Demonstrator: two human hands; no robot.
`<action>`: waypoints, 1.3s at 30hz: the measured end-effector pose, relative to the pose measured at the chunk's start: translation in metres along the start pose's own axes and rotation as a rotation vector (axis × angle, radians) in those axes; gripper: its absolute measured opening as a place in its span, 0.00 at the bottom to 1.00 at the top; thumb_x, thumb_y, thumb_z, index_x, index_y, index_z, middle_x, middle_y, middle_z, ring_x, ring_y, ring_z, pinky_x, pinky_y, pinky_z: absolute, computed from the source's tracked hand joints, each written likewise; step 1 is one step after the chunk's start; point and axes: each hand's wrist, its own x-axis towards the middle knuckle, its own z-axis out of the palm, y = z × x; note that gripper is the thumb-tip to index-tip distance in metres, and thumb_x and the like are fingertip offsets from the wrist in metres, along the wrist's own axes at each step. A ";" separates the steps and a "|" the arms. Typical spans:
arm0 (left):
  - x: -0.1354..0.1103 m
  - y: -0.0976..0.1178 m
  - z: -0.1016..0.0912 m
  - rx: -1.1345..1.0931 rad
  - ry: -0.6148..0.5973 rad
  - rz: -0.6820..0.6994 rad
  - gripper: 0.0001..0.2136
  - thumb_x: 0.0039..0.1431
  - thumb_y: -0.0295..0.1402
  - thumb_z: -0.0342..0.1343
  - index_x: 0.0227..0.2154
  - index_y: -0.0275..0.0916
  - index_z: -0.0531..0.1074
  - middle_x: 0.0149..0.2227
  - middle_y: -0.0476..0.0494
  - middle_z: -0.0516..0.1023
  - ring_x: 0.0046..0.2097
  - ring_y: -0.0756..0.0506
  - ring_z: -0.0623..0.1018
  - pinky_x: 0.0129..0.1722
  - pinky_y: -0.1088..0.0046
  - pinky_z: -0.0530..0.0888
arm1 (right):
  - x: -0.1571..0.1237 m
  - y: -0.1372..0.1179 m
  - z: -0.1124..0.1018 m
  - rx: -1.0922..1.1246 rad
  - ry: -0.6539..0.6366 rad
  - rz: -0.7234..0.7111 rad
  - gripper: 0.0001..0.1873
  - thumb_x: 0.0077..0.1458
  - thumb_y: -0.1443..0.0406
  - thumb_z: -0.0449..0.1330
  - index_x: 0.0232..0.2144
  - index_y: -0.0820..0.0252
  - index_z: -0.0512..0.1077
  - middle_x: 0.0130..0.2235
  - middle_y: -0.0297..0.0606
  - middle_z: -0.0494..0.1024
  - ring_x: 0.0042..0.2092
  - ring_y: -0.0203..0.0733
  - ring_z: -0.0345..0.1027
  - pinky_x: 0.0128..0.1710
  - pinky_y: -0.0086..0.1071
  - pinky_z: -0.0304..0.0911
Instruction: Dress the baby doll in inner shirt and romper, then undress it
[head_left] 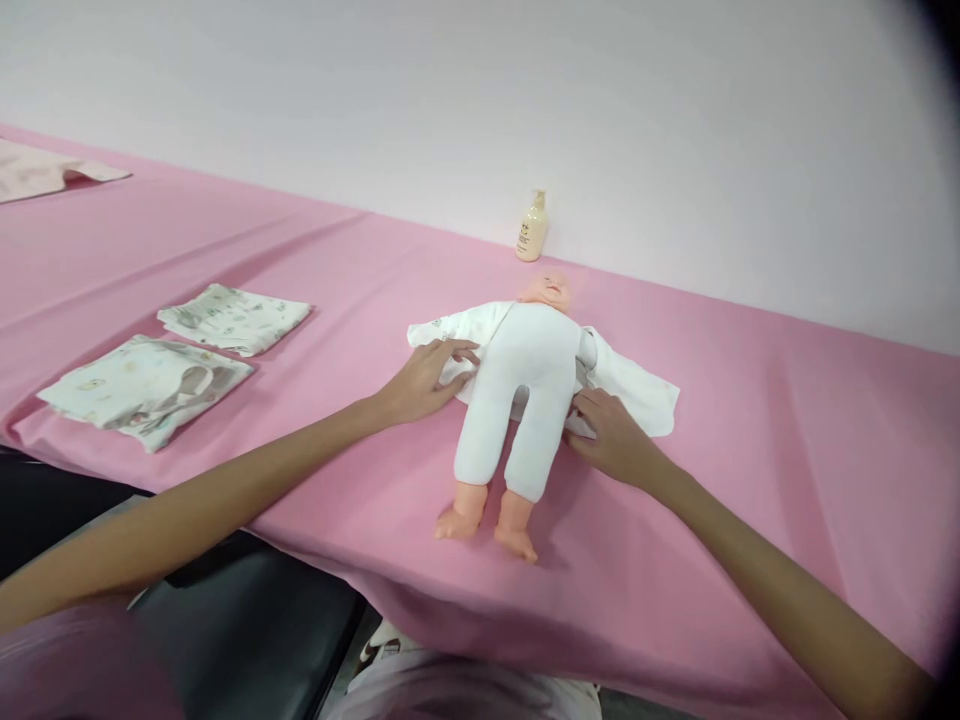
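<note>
**2 hands at a cloth spread beneath a baby doll**

The left hand (pixel 429 378) lies flat and unclenched, its fingers (pixel 456 350) extended over the left wing of a white cloth (pixel 637 392), just beside the body of the baby doll (pixel 525 385). The right hand (pixel 613 436) sits at the opposite side, its fingers bent onto the lower right edge of the same cloth next to the doll's hip; whether they pinch the fabric or only press on it cannot be told. Both forearms reach in from the near edge of the table.

The doll lies on its back in a white bodysuit, head toward the wall and bare feet toward the viewer, in the middle of the pink tablecloth (pixel 750 500). The white cloth is under its torso and spreads out to either side.

A cream pump bottle (pixel 532 228) stands upright behind the doll's head, close to the white wall (pixel 675 120). Well apart to the left lie 2 folded printed cloths, the farther one (pixel 236 318) and the nearer one (pixel 146 388), side by side. A pale pink cloth (pixel 45 170) lies at the far left edge. A dark seat (pixel 247 620) shows below the table's near edge.
</note>
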 end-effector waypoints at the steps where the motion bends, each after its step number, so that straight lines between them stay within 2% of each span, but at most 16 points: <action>1: 0.003 -0.012 -0.005 0.041 0.027 -0.012 0.22 0.82 0.45 0.51 0.71 0.43 0.71 0.65 0.37 0.85 0.65 0.36 0.81 0.69 0.51 0.77 | 0.001 0.008 -0.007 -0.025 0.006 -0.003 0.07 0.70 0.57 0.62 0.43 0.52 0.74 0.48 0.46 0.85 0.51 0.61 0.77 0.56 0.55 0.68; 4: 0.018 -0.051 -0.020 0.200 0.082 -0.157 0.29 0.78 0.54 0.53 0.69 0.39 0.73 0.69 0.31 0.81 0.70 0.30 0.77 0.74 0.47 0.70 | 0.006 0.053 -0.033 -0.088 0.157 0.073 0.16 0.74 0.49 0.59 0.49 0.52 0.77 0.53 0.49 0.86 0.55 0.63 0.77 0.63 0.60 0.67; 6: 0.032 -0.075 -0.026 0.289 0.000 -0.212 0.37 0.72 0.61 0.57 0.72 0.39 0.72 0.74 0.29 0.76 0.75 0.26 0.70 0.75 0.44 0.66 | 0.010 0.091 -0.047 -0.127 0.259 0.178 0.24 0.71 0.44 0.58 0.53 0.54 0.78 0.56 0.55 0.84 0.58 0.67 0.76 0.66 0.63 0.66; 8: 0.048 -0.088 -0.028 0.349 -0.111 -0.209 0.41 0.69 0.63 0.57 0.73 0.37 0.71 0.76 0.26 0.73 0.76 0.23 0.68 0.75 0.43 0.65 | 0.014 0.125 -0.055 -0.122 0.234 0.306 0.35 0.69 0.39 0.59 0.61 0.57 0.77 0.66 0.61 0.80 0.67 0.72 0.72 0.70 0.65 0.65; 9: 0.055 -0.091 -0.028 0.373 -0.155 -0.194 0.41 0.70 0.62 0.56 0.73 0.37 0.71 0.75 0.25 0.73 0.75 0.23 0.69 0.74 0.44 0.65 | 0.015 0.138 -0.056 -0.101 0.173 0.330 0.38 0.69 0.37 0.57 0.64 0.57 0.77 0.69 0.60 0.78 0.71 0.73 0.68 0.72 0.66 0.63; 12: 0.073 -0.087 -0.025 0.447 -0.221 -0.134 0.33 0.72 0.54 0.53 0.70 0.37 0.74 0.70 0.25 0.78 0.70 0.25 0.75 0.71 0.47 0.67 | 0.015 0.159 -0.054 -0.072 0.016 0.296 0.44 0.68 0.32 0.58 0.68 0.57 0.76 0.73 0.58 0.75 0.76 0.73 0.63 0.77 0.64 0.59; 15: 0.085 -0.081 -0.023 0.510 -0.247 -0.071 0.27 0.75 0.46 0.49 0.67 0.38 0.75 0.66 0.25 0.80 0.65 0.26 0.78 0.66 0.48 0.69 | 0.015 0.161 -0.052 -0.129 -0.001 0.217 0.47 0.67 0.28 0.57 0.65 0.58 0.76 0.69 0.60 0.78 0.70 0.72 0.69 0.73 0.63 0.63; 19: 0.099 -0.083 -0.022 0.568 -0.200 -0.065 0.26 0.78 0.42 0.47 0.71 0.38 0.72 0.68 0.23 0.78 0.66 0.25 0.76 0.65 0.46 0.69 | 0.019 0.161 -0.058 -0.234 0.083 0.141 0.47 0.72 0.26 0.46 0.58 0.58 0.78 0.59 0.61 0.81 0.60 0.70 0.73 0.68 0.63 0.66; 25: 0.105 -0.095 -0.022 0.628 -0.204 -0.109 0.26 0.81 0.43 0.47 0.72 0.37 0.71 0.69 0.22 0.77 0.68 0.23 0.74 0.68 0.43 0.67 | 0.023 0.173 -0.058 -0.187 0.072 0.204 0.47 0.71 0.26 0.47 0.57 0.58 0.78 0.59 0.61 0.81 0.61 0.70 0.73 0.68 0.62 0.66; 28: 0.095 -0.106 -0.028 0.696 -0.209 -0.149 0.26 0.81 0.42 0.46 0.71 0.36 0.73 0.68 0.20 0.78 0.66 0.23 0.75 0.66 0.42 0.68 | 0.020 0.179 -0.049 -0.175 0.081 0.224 0.47 0.71 0.27 0.48 0.60 0.59 0.78 0.62 0.61 0.80 0.64 0.71 0.72 0.71 0.64 0.65; 30: 0.088 -0.115 -0.034 0.739 -0.214 -0.189 0.24 0.80 0.38 0.46 0.71 0.36 0.74 0.67 0.21 0.79 0.67 0.23 0.75 0.66 0.43 0.69 | 0.018 0.182 -0.044 -0.174 0.088 0.245 0.48 0.72 0.28 0.49 0.63 0.60 0.78 0.64 0.62 0.79 0.66 0.73 0.71 0.73 0.65 0.66; 33: 0.076 -0.121 -0.043 0.807 -0.235 -0.275 0.24 0.76 0.31 0.48 0.68 0.34 0.76 0.67 0.20 0.79 0.68 0.22 0.75 0.65 0.43 0.70 | 0.012 0.181 -0.037 -0.170 0.078 0.259 0.49 0.75 0.33 0.49 0.77 0.61 0.68 0.73 0.62 0.73 0.74 0.73 0.65 0.76 0.67 0.64; 36: 0.059 -0.110 -0.046 0.783 -0.112 -0.312 0.26 0.75 0.29 0.46 0.70 0.30 0.74 0.72 0.18 0.74 0.69 0.20 0.73 0.64 0.42 0.72 | -0.002 0.172 -0.031 -0.211 0.120 0.263 0.51 0.77 0.37 0.50 0.86 0.61 0.52 0.82 0.61 0.62 0.81 0.74 0.56 0.79 0.71 0.58; 39: 0.038 -0.076 -0.036 0.628 0.082 -0.230 0.24 0.79 0.33 0.43 0.68 0.33 0.75 0.70 0.21 0.77 0.67 0.22 0.76 0.65 0.41 0.72 | -0.023 0.148 -0.023 -0.282 0.265 0.188 0.50 0.77 0.40 0.54 0.86 0.62 0.51 0.83 0.62 0.58 0.83 0.74 0.53 0.81 0.72 0.54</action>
